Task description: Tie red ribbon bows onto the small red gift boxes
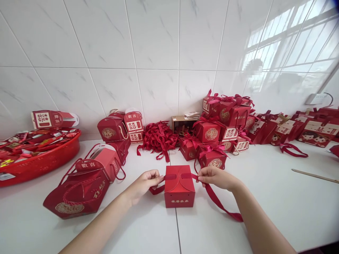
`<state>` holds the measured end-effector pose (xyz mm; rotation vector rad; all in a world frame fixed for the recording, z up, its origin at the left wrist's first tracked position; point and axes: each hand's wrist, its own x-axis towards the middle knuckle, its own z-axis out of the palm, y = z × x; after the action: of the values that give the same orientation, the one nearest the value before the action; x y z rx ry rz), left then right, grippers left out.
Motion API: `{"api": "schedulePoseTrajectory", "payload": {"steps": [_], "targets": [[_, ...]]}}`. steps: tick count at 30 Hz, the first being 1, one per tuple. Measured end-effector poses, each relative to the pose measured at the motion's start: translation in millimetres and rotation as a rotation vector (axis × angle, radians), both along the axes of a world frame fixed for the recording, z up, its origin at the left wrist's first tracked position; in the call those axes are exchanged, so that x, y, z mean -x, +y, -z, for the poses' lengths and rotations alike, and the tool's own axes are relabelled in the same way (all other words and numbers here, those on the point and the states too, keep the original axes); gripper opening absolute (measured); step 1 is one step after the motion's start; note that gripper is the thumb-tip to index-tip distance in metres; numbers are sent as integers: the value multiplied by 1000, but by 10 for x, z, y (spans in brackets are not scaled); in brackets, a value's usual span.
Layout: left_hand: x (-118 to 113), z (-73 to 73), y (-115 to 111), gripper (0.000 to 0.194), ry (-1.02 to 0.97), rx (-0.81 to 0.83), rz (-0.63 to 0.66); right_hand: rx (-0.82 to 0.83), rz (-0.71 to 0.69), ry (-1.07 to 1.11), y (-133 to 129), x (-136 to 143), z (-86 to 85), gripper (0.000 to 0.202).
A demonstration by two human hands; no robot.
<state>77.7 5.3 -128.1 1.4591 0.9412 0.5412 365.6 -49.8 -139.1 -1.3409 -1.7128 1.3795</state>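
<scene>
A small red box (179, 192) with gold lettering on its front sits closed on the white table, its curved top flaps meeting in the middle. A dark red ribbon (217, 201) passes through slots in the top and comes out at both sides. On the box's left side, my left hand (151, 181) pinches the ribbon, and a short end hangs below the fingers. My right hand (215, 177) pinches the ribbon close to the box's right side; a longer tail runs from it across the table towards my right forearm.
Behind the box lie a heap of red ribbons (159, 137) and stacked boxes with bows (212, 132). To the left are larger handled boxes (79, 187) and a red basket (42, 168) of packets. Red bags (316, 130) and a thin strip (315, 175) are at right.
</scene>
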Motion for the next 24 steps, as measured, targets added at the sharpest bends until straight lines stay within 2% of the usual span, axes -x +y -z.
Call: {"api": "schedulePoseTrajectory", "payload": {"steps": [4,8,14,16,20,24], "targets": [[42,-36,-28,45,7,5,-7,14,-41,-13,-30,-91,-1,31],[162,-103,-74,43,35,10,10,0,-67,-17,-59,-138,-16,20],[412,-173,-109,40,247,-83,42,-11,97,-115,-29,-135,39,11],[493,-164,-107,38,310,-92,33,0,136,-128,-21,-151,59,6],[632,-101,-115,37,424,-161,34,4,181,-93,-50,-180,18,8],[751,-14,-140,35,580,-333,16,-6,193,-72,-114,-185,-95,22]]}}
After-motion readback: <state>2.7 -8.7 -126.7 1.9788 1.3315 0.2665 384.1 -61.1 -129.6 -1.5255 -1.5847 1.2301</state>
